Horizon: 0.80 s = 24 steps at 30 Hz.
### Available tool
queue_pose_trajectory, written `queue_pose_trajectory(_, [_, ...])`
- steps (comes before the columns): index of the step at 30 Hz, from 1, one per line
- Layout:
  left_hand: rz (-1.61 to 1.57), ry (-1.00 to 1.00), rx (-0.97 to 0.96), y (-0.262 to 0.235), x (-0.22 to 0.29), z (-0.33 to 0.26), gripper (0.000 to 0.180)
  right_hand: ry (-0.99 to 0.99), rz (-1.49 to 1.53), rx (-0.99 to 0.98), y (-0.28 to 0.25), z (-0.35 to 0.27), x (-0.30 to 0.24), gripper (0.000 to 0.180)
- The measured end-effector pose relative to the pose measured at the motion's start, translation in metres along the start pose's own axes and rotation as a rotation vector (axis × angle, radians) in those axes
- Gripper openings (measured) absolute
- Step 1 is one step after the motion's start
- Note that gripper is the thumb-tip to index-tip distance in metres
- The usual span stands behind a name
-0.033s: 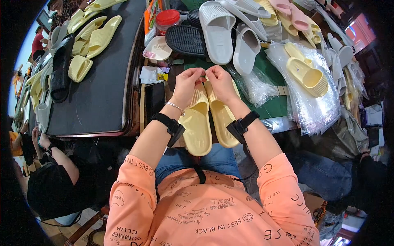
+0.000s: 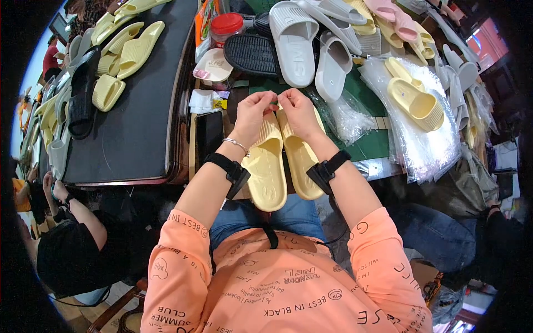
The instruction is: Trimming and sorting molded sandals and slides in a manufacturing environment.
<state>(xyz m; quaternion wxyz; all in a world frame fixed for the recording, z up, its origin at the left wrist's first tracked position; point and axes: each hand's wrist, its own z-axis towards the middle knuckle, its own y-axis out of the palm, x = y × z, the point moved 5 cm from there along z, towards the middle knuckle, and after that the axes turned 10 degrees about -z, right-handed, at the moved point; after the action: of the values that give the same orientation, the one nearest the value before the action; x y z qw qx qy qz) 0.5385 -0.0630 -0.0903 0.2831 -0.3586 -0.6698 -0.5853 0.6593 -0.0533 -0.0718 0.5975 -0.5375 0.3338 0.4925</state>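
Two pale yellow slide sandals lie side by side at the table's near edge, heels toward me: the left sandal [image 2: 267, 172] and the right sandal [image 2: 300, 164]. Above their ribbed straps, my left hand [image 2: 251, 115] and my right hand [image 2: 298, 114] meet with bent fingers, thumbs and fingertips pinched closely together. Whatever lies between the fingertips is too small to make out. The hands partly cover the toe ends of both sandals.
Beyond my hands lie a black sandal [image 2: 250, 54] and grey sandals [image 2: 300, 47]. Plastic bags [image 2: 425, 147] with yellow sandals are at right. A phone [image 2: 209, 133], a white dish [image 2: 213, 65] and a red-lidded jar [image 2: 226, 26] stand left. A dark table [image 2: 130, 125] adjoins; a person's arm [image 2: 88, 219] is nearby.
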Motion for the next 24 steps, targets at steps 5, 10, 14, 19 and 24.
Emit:
queue_pose_trajectory(5, [0.062,0.026,0.031,-0.001,0.0,0.0,0.015,0.027,0.025,-0.007,0.003,0.001,0.003,0.015])
queue_pose_trajectory(10, [0.14,0.048,0.025,0.001,-0.002,0.003,0.015,0.053,0.022,-0.01,0.003,0.002,0.007,0.015])
queue_pose_trajectory(14, [0.199,0.055,0.001,0.0,-0.004,0.005,0.016,0.052,-0.018,-0.014,0.003,0.002,0.0,0.014])
queue_pose_trajectory(19, [0.135,0.071,0.02,0.008,-0.005,0.007,0.016,0.082,-0.028,-0.005,-0.001,0.002,-0.004,0.014])
queue_pose_trajectory(24, [0.005,0.073,0.109,-0.011,-0.003,0.003,0.013,-0.518,-0.759,0.242,-0.017,-0.028,-0.079,0.012])
